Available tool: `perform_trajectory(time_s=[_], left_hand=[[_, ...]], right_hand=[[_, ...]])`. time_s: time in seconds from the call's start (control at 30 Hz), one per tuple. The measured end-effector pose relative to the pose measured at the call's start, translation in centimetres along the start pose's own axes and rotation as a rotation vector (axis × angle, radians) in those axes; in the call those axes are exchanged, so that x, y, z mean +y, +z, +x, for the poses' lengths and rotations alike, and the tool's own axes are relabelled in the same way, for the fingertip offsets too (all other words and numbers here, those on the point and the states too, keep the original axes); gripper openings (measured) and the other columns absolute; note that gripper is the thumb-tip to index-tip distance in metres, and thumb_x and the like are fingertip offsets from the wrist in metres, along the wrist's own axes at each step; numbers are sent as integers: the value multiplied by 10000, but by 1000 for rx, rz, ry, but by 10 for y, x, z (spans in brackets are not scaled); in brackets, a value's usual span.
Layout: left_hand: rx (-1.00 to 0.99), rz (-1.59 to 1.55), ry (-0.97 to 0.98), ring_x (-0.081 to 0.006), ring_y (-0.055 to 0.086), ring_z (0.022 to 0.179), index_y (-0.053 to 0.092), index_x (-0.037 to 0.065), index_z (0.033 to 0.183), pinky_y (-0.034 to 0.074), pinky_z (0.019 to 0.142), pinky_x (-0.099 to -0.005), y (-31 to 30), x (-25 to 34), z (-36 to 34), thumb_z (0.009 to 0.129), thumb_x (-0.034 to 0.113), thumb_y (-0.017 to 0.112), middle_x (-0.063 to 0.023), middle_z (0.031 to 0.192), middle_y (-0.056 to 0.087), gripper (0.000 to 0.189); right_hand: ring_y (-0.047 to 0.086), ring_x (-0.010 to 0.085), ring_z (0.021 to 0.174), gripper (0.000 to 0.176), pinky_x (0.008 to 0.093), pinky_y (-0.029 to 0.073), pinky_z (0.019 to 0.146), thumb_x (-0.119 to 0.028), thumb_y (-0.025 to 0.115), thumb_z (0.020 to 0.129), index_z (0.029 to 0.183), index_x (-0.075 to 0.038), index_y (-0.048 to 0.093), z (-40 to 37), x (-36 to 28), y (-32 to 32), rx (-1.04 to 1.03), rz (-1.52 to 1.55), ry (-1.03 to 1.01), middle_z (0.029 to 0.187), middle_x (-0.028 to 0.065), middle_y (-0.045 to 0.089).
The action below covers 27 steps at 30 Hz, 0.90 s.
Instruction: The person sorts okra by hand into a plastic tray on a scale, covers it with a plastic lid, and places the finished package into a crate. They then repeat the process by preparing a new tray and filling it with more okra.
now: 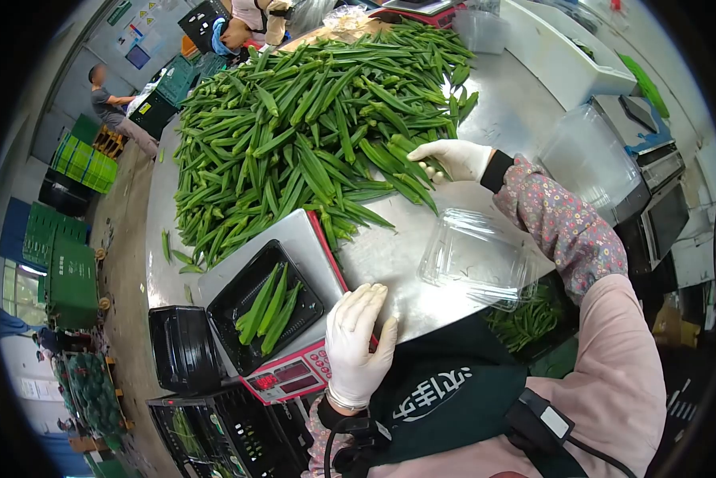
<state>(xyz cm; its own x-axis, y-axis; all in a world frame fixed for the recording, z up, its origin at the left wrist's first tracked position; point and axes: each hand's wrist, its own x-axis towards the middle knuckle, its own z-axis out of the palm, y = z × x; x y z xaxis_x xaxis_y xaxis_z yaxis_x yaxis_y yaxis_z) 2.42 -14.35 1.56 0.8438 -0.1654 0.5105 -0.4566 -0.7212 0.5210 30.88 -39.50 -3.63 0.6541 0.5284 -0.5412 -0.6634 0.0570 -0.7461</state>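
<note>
A big heap of green okra (294,135) covers the metal table. My right hand (457,159), in a white glove, is at the heap's right edge with its fingers curled on okra pods; how many it grips is hidden. On the red-edged scale (284,376) sits a black plastic tray (304,320) holding 3 okra pods (270,307). My left hand (358,342), also gloved, rests by the scale's right front corner, fingers stretched and thumb apart, nothing in it. Between my hands and toward the right lie clear plastic lids (477,255).
Black trays (184,349) are stacked left of the scale, above black crates (222,430). A crate of okra (533,319) sits below the table's right edge. At the back right stands a white foam box (569,56). Other people (119,107) are at the far left and back.
</note>
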Motion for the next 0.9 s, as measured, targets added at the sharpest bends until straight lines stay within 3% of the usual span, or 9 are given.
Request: perform_trajectory(time_s=[0.03,0.13,0.27,0.3,0.4,0.47,0.73,0.8,0.9], left_hand=[[1,1,1,-326,628,1151,679,19,1182,482,1014,-415,0,0,-1,790,13,744,-133,1191,683,398],[-4,-15,-10,-325,628,1149,678,18,1180,479,1019,-420,3,0,-5,795,18,742,-130,1189,684,390],[-37,-59,2,-316,631,1146,672,20,1180,477,1026,-435,8,3,-7,802,27,743,-122,1185,686,384],[-49,-70,11,-312,632,1144,669,21,1182,476,1029,-442,9,3,-6,804,30,743,-118,1184,687,385],[-62,-70,9,-305,634,1145,663,24,1184,476,1030,-450,12,2,-6,809,34,742,-111,1182,688,383],[-65,-65,6,-301,625,1145,661,27,1189,467,1028,-447,12,-1,-7,805,35,754,-106,1186,679,395],[-63,-67,-4,-290,621,1135,671,30,1175,467,1018,-434,12,-5,-13,799,34,766,-100,1181,670,388],[-55,-57,2,-288,623,1131,670,31,1174,470,1014,-435,12,-6,-15,799,30,764,-98,1177,671,386],[-55,-67,-15,-294,633,1139,667,31,1171,475,1024,-444,8,-5,-17,818,36,739,-94,1176,690,361]], right_hand=[[618,102,596,143,221,472,496,-195,661,946,995,-61,649,-9,-1,0,-158,53,-117,797,8,687],[617,106,696,213,265,498,608,-228,645,945,1062,-50,659,-40,-11,17,-91,108,-143,908,20,704],[562,101,549,186,285,455,483,-229,719,902,914,-65,633,-4,-7,-20,-77,-61,-247,724,10,630],[490,55,525,207,261,398,460,-235,743,887,813,-91,614,-4,-6,-16,104,-421,-219,654,-21,553],[701,287,727,430,379,553,681,-369,798,769,929,13,681,21,27,-8,509,-1354,-520,774,144,706],[708,386,893,468,433,558,823,-406,778,748,979,-7,694,17,36,14,530,-1638,-264,901,213,723],[699,386,920,453,456,561,818,-349,764,709,1013,-14,729,25,39,5,538,-1554,-227,918,230,714],[710,302,768,447,393,560,695,-310,768,715,1014,18,724,27,31,-13,527,-1529,-273,838,179,721],[537,93,542,288,255,438,496,-177,735,773,938,52,679,-8,11,-9,320,-729,-295,674,19,615]])
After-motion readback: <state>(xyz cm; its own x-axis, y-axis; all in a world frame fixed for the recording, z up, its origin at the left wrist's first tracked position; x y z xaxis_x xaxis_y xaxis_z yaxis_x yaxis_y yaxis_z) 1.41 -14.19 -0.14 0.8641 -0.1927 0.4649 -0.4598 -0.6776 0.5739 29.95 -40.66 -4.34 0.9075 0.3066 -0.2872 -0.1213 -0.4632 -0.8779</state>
